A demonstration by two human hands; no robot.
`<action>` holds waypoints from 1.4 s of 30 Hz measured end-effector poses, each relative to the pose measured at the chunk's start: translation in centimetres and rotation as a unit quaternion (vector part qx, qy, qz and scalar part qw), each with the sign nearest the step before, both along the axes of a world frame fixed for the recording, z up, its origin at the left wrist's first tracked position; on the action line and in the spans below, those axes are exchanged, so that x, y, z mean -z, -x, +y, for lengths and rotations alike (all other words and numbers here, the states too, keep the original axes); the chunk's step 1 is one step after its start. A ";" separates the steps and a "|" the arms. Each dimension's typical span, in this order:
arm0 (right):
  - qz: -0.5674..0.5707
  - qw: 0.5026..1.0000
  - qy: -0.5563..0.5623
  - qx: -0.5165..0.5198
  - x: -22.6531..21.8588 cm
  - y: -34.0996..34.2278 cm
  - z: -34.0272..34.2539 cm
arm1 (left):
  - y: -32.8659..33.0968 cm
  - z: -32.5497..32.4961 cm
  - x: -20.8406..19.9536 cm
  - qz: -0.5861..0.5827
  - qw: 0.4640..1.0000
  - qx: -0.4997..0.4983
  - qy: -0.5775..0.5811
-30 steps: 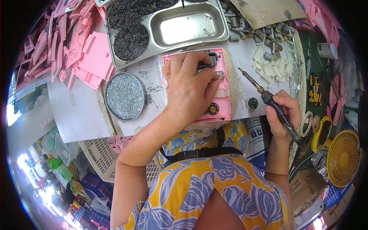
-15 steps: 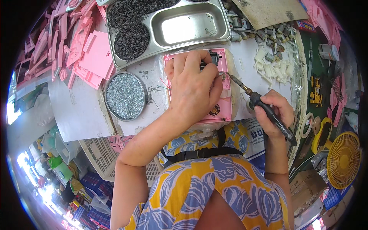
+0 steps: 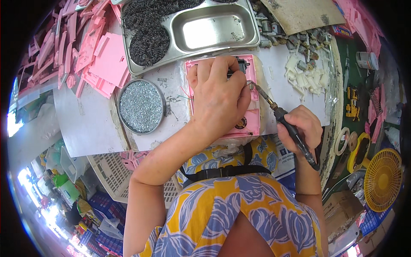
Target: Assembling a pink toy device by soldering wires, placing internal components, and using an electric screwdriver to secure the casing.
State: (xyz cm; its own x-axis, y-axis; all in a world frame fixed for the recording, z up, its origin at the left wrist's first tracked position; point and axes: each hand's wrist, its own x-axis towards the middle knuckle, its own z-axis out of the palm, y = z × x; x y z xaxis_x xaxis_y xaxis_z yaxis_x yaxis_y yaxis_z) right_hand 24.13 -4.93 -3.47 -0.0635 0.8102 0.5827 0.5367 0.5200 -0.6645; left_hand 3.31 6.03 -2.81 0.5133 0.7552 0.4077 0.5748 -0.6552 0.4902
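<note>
A shallow pink plastic housing [image 3: 254,118] lies on a cloudy plastic wrap in front of me, with a black part [image 3: 242,65] at its far edge. My left hand [image 3: 217,96] lies over the housing, covering much of it. Its thumb and forefinger are pinched together beside a small metal piece; what they hold is hidden. My right hand [image 3: 306,128] grips a black-handled soldering iron [image 3: 281,115]. The iron's tip points left and meets or nearly meets the spot by my left thumb. Thin coloured wires [image 3: 184,95] stick out left of the housing.
A steel tray [image 3: 180,55] with dark springs stands beyond the housing. To the left are a round dish of small screws [image 3: 140,107] and stacked pink parts [image 3: 107,60]. Small motors [image 3: 274,30] and white plastic pieces [image 3: 306,77] lie at far right, a yellow fan [image 3: 383,180] nearer.
My right hand has moved the soldering iron slightly left, bringing its tip in against the spot by my left thumb. My left hand has barely shifted.
</note>
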 end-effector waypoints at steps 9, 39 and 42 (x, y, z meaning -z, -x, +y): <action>-0.010 1.000 -0.001 -0.001 -0.1 -0.2 -0.1 | 0.0 -0.1 0.0 0.008 1.000 0.002 -0.012; 0.023 0.998 0.039 0.049 -1.7 -1.7 -0.4 | 0.2 -0.2 -0.9 0.045 0.999 0.016 -0.023; 0.021 0.998 0.030 0.051 -1.8 -1.7 -0.3 | 0.8 -0.2 -1.6 0.031 0.999 0.016 -0.006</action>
State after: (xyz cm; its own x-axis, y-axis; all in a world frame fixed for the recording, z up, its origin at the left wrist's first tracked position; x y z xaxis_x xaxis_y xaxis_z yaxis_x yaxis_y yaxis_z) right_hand 25.82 -5.19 -1.66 0.0448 0.8451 0.5328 0.5569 0.4217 -0.7156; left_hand 2.51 5.86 -1.16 0.5608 0.7337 0.3837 0.5828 -0.6789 0.4465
